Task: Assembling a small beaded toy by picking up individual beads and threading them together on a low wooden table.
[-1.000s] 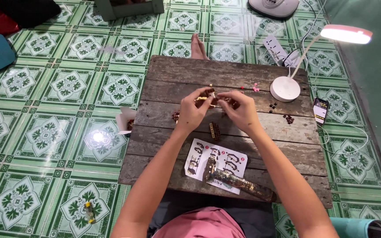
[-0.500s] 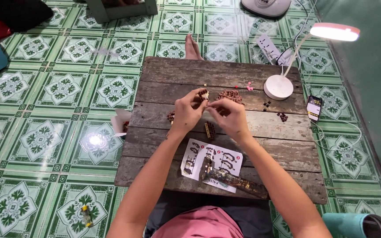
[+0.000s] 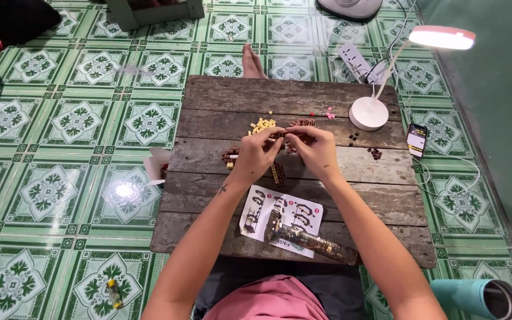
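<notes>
My left hand (image 3: pixel 257 153) and my right hand (image 3: pixel 312 150) meet over the middle of a low wooden table (image 3: pixel 220 95), fingertips pinched together on a tiny brown brick piece (image 3: pixel 281 136). Small piles of yellow bricks (image 3: pixel 262 125) and brown bricks (image 3: pixel 302 123) lie just beyond my fingers. More brown bricks (image 3: pixel 230 156) sit left of my left hand. A short brown and yellow strip of bricks (image 3: pixel 277 173) lies below my hands. A printed instruction sheet (image 3: pixel 256 213) rests near the front edge, with a long dark built model (image 3: pixel 315 243) lying across it.
A white desk lamp (image 3: pixel 370 112) stands at the table's right, lit head over the floor. A phone (image 3: pixel 417 140) lies on the green tiled floor beside a power strip (image 3: pixel 354 59). A bare foot (image 3: pixel 252 63) shows beyond the table. A rolled teal mat (image 3: pixel 475 297) lies lower right.
My hands stay pinched together over the same spot on the table. The view has shifted slightly, nothing else has moved.
</notes>
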